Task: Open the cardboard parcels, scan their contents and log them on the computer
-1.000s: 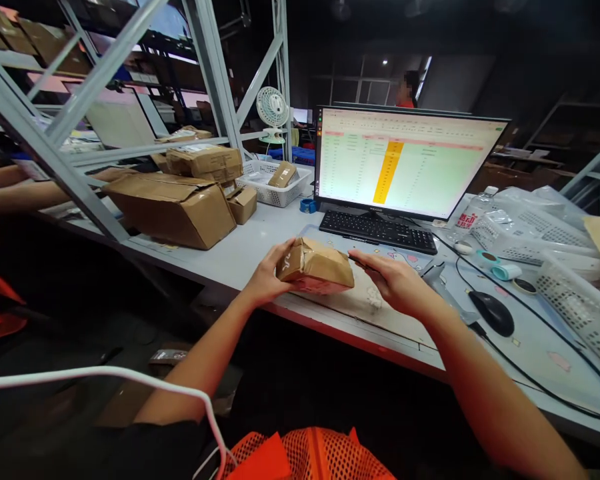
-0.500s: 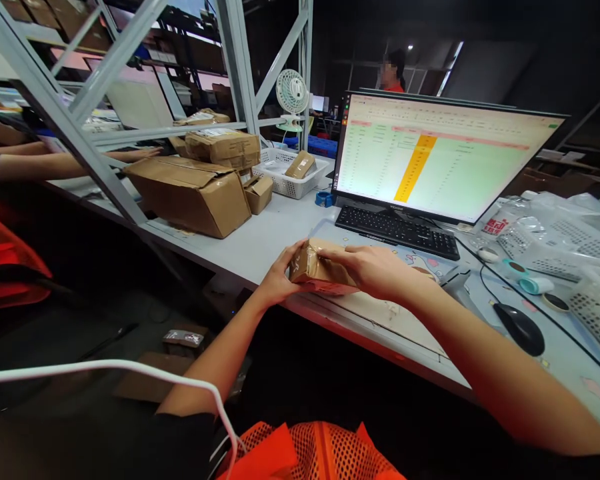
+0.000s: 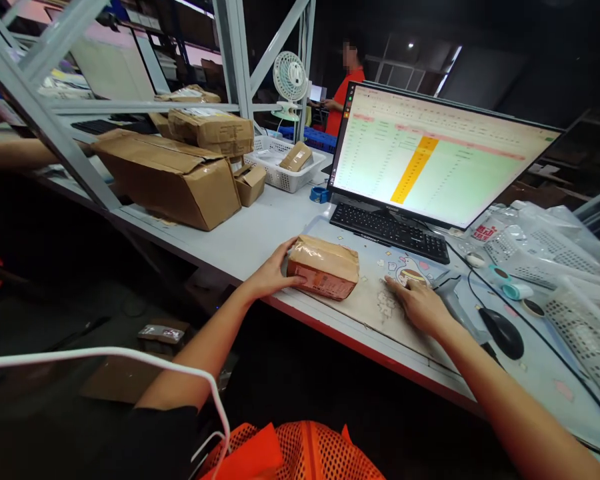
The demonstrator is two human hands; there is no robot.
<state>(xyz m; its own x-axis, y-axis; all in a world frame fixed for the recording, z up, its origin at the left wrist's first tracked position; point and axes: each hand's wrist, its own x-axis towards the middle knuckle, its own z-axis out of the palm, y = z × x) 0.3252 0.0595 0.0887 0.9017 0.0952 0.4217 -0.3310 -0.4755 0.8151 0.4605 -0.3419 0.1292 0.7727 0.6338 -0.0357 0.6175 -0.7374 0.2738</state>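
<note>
A small brown cardboard box (image 3: 325, 267) with shiny clear tape and a pinkish-red label on its front side rests near the front edge of the desk. My left hand (image 3: 270, 275) grips its left end, thumb on the front side and fingers behind. To the right, my right hand (image 3: 420, 303) is over the cartoon-printed desk mat (image 3: 380, 317), apart from the box. Its index finger stretches out to the left and it holds nothing that I can see. Just beside that hand lies a grey object (image 3: 455, 303), partly covered, whose kind I cannot make out.
Behind the mat stand a keyboard (image 3: 387, 232) and a monitor (image 3: 440, 157). A mouse (image 3: 501, 332) and tape rolls lie at right. Larger cardboard boxes (image 3: 170, 177), a white basket (image 3: 280, 170) and a fan (image 3: 290, 77) are at left, beside a metal frame. A person (image 3: 347, 83) stands behind.
My right hand has left the box and moved right onto the mat by the grey object. The box now sits flatter on the desk, with my left hand still on it. The view has shifted slightly.
</note>
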